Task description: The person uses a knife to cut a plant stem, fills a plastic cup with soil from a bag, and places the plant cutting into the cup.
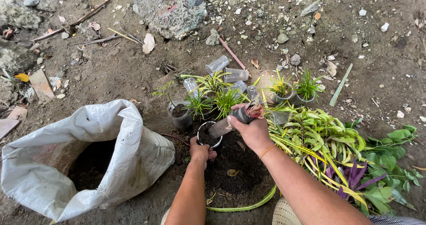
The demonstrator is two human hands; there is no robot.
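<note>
We are steadying a soil-filled plastic cup (209, 136) with our left hand (201, 152) closed on its rim, while our right hand (253, 129), at three o'clock, is gripping a tilted cup (237, 117); pouring slowly should be limiting spills.

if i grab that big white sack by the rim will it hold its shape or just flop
The white sack will probably flop: its thin woven wall is creased and slumped, the mouth sagging open. It likely drags heavily, since dark soil shows inside. Lying on its side, it may spill rather than roll.
</note>
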